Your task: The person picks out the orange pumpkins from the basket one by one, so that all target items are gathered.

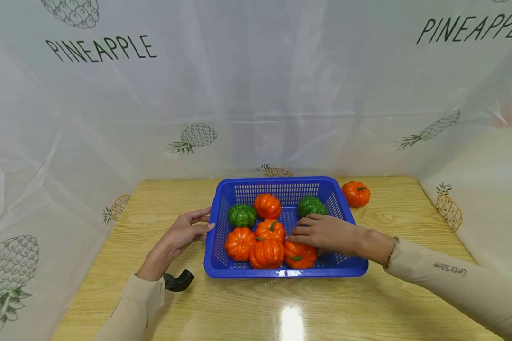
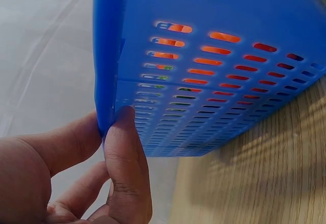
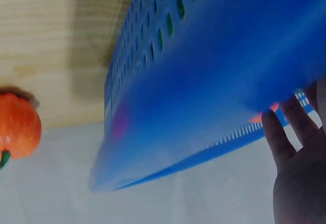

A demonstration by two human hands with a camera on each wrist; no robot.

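A blue plastic basket (image 1: 286, 273) with slotted walls holds several orange pumpkins (image 1: 266, 253) and two green pumpkins (image 1: 242, 216). At its left side my left hand (image 1: 187, 232) pinches the rim; in the left wrist view, thumb and fingers (image 2: 125, 168) meet at that edge. My right hand (image 1: 330, 232) reaches over the right wall into the basket. Its fingers curve over the orange pumpkin (image 1: 300, 255) at the front right, and the thumb is mostly hidden. The right wrist view shows the fingers (image 3: 277, 140) beyond the rim, with only a sliver of orange beside them.
Another orange pumpkin (image 1: 356, 194) sits on the wooden table (image 1: 239, 308), outside the basket at the back right. A black curved object (image 1: 179, 281) is beside my left wrist. White sheeting (image 1: 256, 94) with pineapple prints hangs behind and along both sides of the table.
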